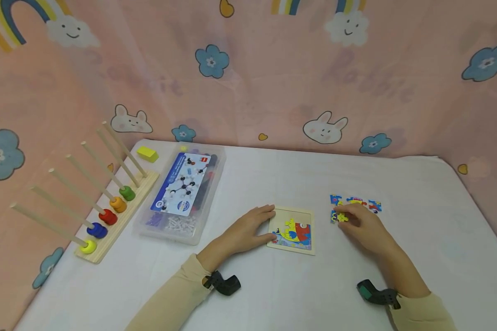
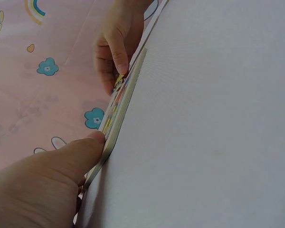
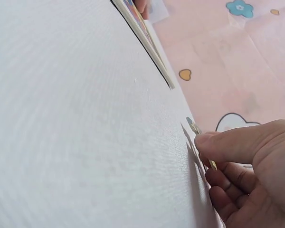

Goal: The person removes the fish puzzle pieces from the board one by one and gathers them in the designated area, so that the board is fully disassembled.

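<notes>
Left hand (image 1: pixel 246 230) grips tray (image 1: pixel 300 217) | right hand (image 1: pixel 362 227) pinches piece (image 1: pixel 342 217), orientation unclear | risk: misrotation could jam it

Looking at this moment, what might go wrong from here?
The small puzzle piece pinched in the right hand could slip and drop. That hand is close to the loose pieces and might nudge them. The left hand holds the puzzle tray only by its left side, so it might pivot if pushed at the right.
</notes>
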`<state>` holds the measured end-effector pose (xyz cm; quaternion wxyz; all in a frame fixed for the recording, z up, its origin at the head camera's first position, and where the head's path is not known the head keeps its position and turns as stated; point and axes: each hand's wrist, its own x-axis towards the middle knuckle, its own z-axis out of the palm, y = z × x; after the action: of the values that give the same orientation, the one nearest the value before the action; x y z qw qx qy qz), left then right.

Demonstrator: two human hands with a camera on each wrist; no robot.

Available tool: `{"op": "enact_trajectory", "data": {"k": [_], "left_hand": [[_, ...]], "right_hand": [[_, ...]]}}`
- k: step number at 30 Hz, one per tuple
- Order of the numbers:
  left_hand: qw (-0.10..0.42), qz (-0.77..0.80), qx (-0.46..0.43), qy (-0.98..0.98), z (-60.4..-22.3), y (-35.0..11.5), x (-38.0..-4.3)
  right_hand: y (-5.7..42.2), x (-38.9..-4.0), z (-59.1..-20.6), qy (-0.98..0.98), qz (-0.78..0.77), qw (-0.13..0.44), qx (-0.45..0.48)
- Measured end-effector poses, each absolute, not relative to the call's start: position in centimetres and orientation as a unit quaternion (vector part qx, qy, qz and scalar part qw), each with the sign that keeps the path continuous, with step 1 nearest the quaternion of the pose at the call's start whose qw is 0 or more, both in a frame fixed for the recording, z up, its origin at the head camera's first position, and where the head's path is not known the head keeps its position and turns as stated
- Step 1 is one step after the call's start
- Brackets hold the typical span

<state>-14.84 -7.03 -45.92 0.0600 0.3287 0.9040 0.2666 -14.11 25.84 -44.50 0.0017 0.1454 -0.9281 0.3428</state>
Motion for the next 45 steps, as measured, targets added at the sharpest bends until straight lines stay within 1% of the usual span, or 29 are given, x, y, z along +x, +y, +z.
{"op": "enact_trajectory", "data": {"k": [11, 19, 29, 45], "left_hand": [[0.060, 0.264, 0.325, 0.906, -45.67, -7.24, -14.71], [0.052, 0.262, 0.331, 0.905, -45.80, -7.23, -14.81], [0.057, 0.269, 0.332, 0.902, -45.70, -7.15, -14.81], [0.058, 0.275, 0.330, 0.901, -45.87, -7.09, -14.80]], "right_hand": [[25.76, -14.13, -45.49, -0.919, 0.349, 0.040, 0.178], [25.73, -14.02, -45.21, -0.922, 0.347, 0.031, 0.171], [25.73, -13.88, -45.14, -0.927, 0.341, 0.024, 0.154], [25.43, -13.53, -44.79, -0.927, 0.348, 0.043, 0.130]]}}
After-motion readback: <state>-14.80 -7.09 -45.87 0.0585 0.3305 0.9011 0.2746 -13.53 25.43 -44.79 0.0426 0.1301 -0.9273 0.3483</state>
